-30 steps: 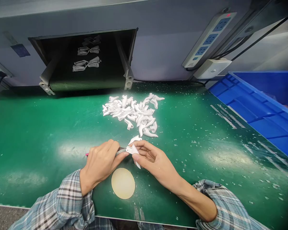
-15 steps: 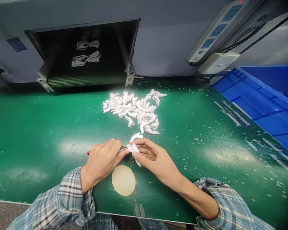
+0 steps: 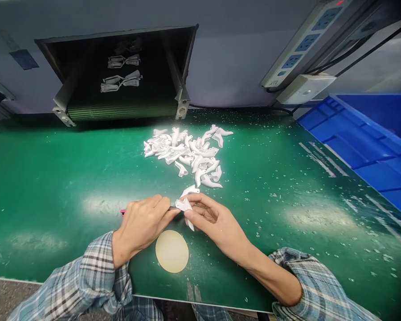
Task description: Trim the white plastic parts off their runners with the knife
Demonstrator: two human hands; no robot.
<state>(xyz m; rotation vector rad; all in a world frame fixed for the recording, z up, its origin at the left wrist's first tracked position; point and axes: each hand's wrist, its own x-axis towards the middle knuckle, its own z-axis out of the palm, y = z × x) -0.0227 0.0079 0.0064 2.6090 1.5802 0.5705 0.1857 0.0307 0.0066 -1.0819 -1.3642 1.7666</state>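
My left hand (image 3: pixel 143 221) is closed around a slim knife (image 3: pixel 173 207). Its dark blade end meets the upper part of a white plastic part (image 3: pixel 184 206), and a pink tip of the handle shows at the other side of the fist. Thumb and fingers of my right hand (image 3: pixel 217 223) pinch that curved white piece, which narrows to a point below. Just behind the fingers lies a similar white part (image 3: pixel 190 191) on the green table. Farther back is a loose pile of the same parts (image 3: pixel 183 151). The handle's middle is hidden in my left fist.
A conveyor belt (image 3: pixel 120 112) comes out of a dark opening, carrying white pieces (image 3: pixel 122 82). A round cream disc (image 3: pixel 172 252) lies between my forearms. At the right stands a blue crate (image 3: pixel 364 133), below a power strip (image 3: pixel 300 47). Small white scraps dot the green tabletop (image 3: pixel 270 169).
The white part in my right hand has tilted slightly against the knife, its lower tip shifting a little left. Both hands stay nearly in place.
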